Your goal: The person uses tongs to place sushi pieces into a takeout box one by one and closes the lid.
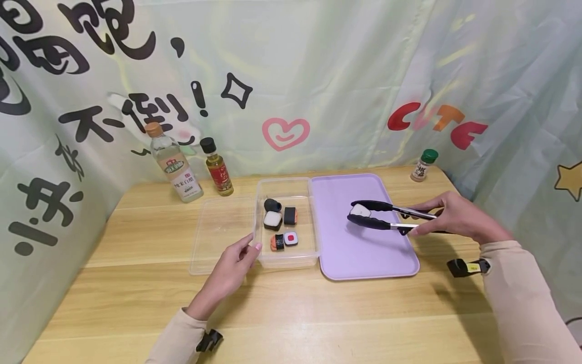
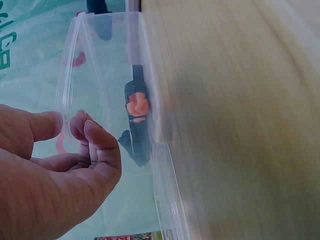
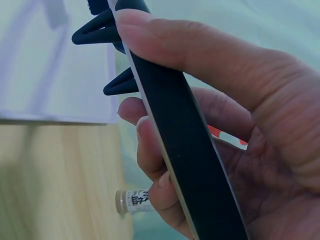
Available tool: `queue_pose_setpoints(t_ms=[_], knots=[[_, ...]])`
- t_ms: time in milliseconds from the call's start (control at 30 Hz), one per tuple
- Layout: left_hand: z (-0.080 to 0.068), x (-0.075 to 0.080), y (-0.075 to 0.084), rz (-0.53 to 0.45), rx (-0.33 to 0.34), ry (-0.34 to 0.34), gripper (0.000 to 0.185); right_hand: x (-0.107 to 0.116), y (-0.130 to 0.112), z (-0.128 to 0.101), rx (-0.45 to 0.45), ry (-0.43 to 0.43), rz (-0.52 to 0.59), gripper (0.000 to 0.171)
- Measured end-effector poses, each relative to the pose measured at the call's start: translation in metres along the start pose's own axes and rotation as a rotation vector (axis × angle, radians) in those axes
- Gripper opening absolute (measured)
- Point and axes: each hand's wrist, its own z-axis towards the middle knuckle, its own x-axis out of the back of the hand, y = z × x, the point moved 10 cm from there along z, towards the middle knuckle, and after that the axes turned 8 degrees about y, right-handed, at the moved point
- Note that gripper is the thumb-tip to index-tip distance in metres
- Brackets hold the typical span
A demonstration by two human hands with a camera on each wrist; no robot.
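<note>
Standing at the far left of the table [image 1: 136, 298] are two bottles [image 1: 175, 164], with a spice jar [image 1: 424, 165] far right. The right hand [image 1: 456, 218] squeezes black tongs [image 1: 386, 216] around a white sushi piece [image 1: 362, 209] above the purple tray [image 1: 364, 253]. The left hand [image 1: 234, 265], fingers loosely bent, touches the near-left corner of the clear box [image 1: 286, 259] holding more sushi.

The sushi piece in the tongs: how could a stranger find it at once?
Find the purple tray right of the clear box. Above it, the right hand holds black tongs. The white sushi piece between their tips is the only one outside the box.
</note>
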Motion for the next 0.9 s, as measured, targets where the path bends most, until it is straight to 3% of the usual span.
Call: queue_pose_setpoints(t_ms=[233, 533, 900], knots=[[-0.001, 0.0, 0.0, 0.001, 0.004, -0.002, 0.06, 0.005, -0.013, 0.011, -0.005, -0.004, -0.019, 0.061], [-0.001, 0.0, 0.002, -0.019, -0.006, -0.006, 0.061, 0.011, -0.048, 0.031, 0.049, -0.025, -0.023, 0.069], [0.0, 0.0, -0.001, 0.0, 0.0, -0.009, 0.059, 0.004, -0.084, 0.06, 0.053, -0.058, 0.016, 0.065]])
